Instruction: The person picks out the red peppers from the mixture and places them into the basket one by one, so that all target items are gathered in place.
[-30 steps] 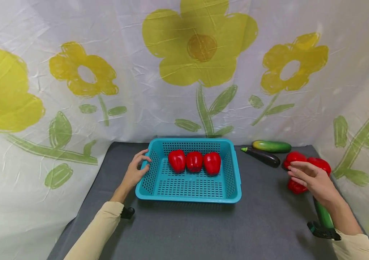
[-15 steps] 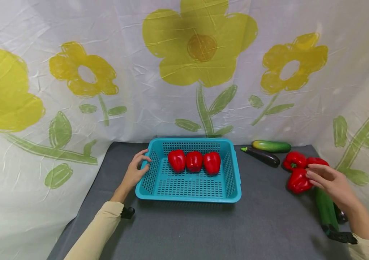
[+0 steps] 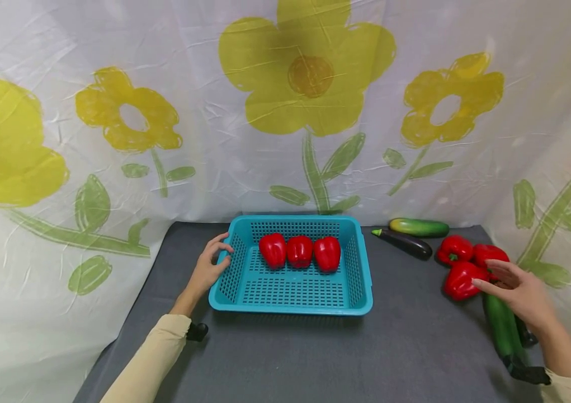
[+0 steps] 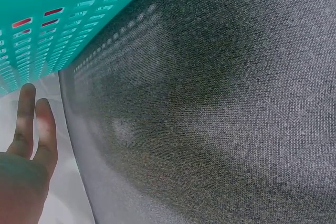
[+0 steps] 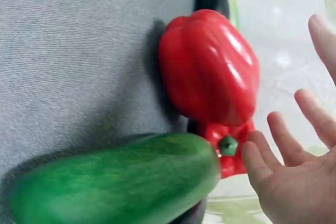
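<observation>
A person's bare right hand [image 3: 524,294] hangs beside three glossy red bell peppers at the right edge of a grey worktop [image 3: 285,361], its fingers spread loosely and grasping nothing; whether any fingertip brushes a pepper cannot be told. The front pepper [image 3: 460,281] sits closest to the worktop's middle, with the left pepper [image 3: 453,249] and the right pepper [image 3: 488,254] bunched behind it, toward the far right corner. A green cucumber [image 3: 504,327] lies below them along the right edge, a dark eggplant [image 3: 528,334] partly hidden beside it.

By the far edge, left of the bunch, lie a second eggplant [image 3: 408,245] and a yellow-green cucumber [image 3: 418,227]. At the middle of the far edge stands a blue basket [image 3: 290,308] with a row of three red peppers [image 3: 300,251] inside. The left hand [image 3: 207,266] is at its left rim, fingers loosely bent; whether they grip it cannot be told.

The front pepper looks light and fairly stiff, its shiny skin likely slippery, and it would probably roll if nudged. The surest hold appears to be across its broad sides, thumb opposite fingers, with gentle pressure in case the wall is thin.
</observation>
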A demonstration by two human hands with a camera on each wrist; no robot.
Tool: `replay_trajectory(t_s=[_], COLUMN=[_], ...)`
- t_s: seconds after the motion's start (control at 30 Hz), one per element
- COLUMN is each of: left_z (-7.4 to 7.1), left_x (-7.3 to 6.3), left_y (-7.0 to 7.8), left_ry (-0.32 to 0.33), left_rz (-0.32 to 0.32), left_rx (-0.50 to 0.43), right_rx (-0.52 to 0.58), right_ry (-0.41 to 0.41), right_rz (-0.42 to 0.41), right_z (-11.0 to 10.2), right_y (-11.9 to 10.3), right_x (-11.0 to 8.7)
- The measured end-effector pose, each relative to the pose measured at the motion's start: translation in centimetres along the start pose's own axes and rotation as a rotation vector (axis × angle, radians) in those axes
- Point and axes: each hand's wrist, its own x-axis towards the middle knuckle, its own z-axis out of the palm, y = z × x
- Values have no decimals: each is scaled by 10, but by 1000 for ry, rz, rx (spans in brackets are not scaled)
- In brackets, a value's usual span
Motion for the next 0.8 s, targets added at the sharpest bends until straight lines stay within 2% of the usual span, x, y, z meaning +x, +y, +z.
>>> replay_trajectory(t_s=[0.13,0.4,0.8], left_z=[1,0,0], left_x=[0,0,0], left_y=[-1,-2,1], left_ry=[2,6,9], left_rz=[10,-11,23], left_rx=[-2,-10,-14], right_rx=[8,-64,-102], right_ry=[1,60,85], right_rz=[-10,-12,-29], right_z=[6,15,27], right_y=[3,9,12], right_x=[2,10,17])
